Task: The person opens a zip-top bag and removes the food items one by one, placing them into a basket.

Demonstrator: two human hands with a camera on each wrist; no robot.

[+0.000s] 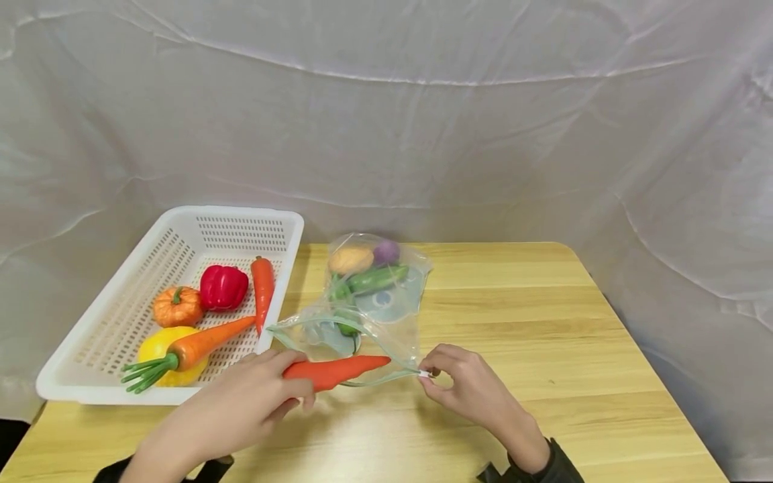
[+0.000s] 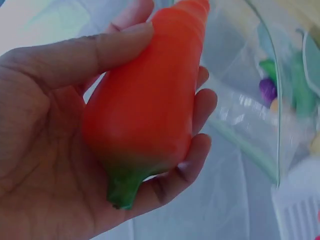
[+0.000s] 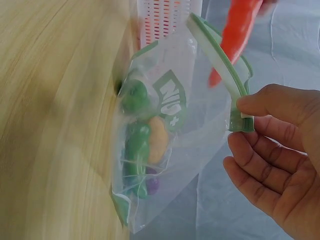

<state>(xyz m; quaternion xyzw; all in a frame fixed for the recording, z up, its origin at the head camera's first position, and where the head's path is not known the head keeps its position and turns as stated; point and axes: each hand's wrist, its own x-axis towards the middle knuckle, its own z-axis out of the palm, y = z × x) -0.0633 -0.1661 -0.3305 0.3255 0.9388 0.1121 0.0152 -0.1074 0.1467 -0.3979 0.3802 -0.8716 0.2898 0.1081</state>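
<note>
My left hand (image 1: 253, 396) grips a red chili pepper (image 1: 332, 370) near its green-stemmed end, thumb over the top and fingers curled underneath in the left wrist view. Its pointed tip lies at the mouth of a clear zip bag (image 1: 401, 329). At the bag's right corner, my right hand (image 1: 468, 382) pinches the green-edged seal by its white slider (image 3: 245, 114). The bag's mouth gapes between its two edges. Inside are a long green vegetable (image 1: 379, 279), a yellow-orange one (image 1: 351, 259), a purple one (image 1: 386, 252) and a green pepper (image 1: 345, 323).
To the left stands a white perforated basket (image 1: 54, 365). It holds a red bell pepper (image 1: 223, 287), a small pumpkin (image 1: 178, 306), a carrot (image 1: 205, 341), a yellow item (image 1: 157, 342) and another long red vegetable (image 1: 263, 285). Behind the wooden table (image 1: 513, 308) hangs grey cloth.
</note>
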